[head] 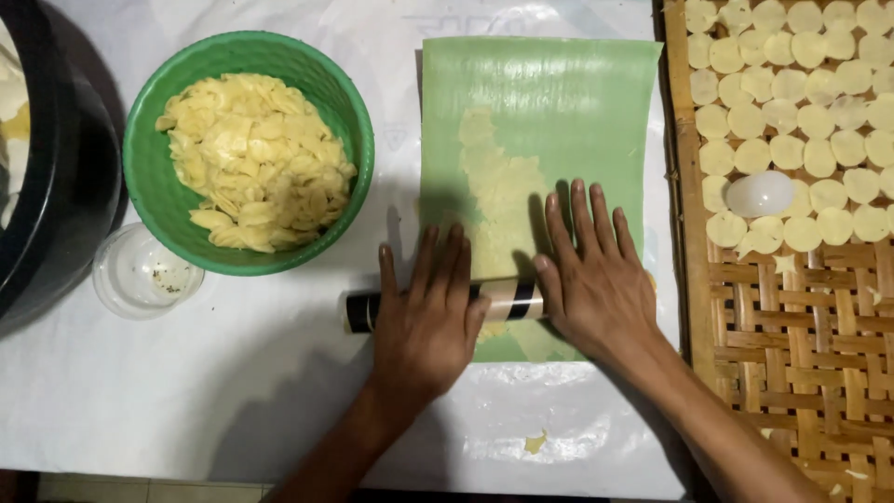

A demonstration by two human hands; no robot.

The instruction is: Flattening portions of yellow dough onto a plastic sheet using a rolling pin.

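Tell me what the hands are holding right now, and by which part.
Nothing is gripped. Both the left hand and the right hand lie flat, palms down, pressing on the roller, one toward each end, over the green sheet.

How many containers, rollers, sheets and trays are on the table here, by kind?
Green basket: 1
Black tub: 1
Clear cup: 1
Roller, under left hand and right hand: 1
Green sheet: 1
Woven tray: 1
Total: 6

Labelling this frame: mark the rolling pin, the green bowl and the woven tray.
rolling pin [507,299]: head view, on the pale banded stretch between the two hands.
green bowl [149,177]: head view, on its bare left inner wall.
woven tray [792,345]: head view, on its bare lattice.
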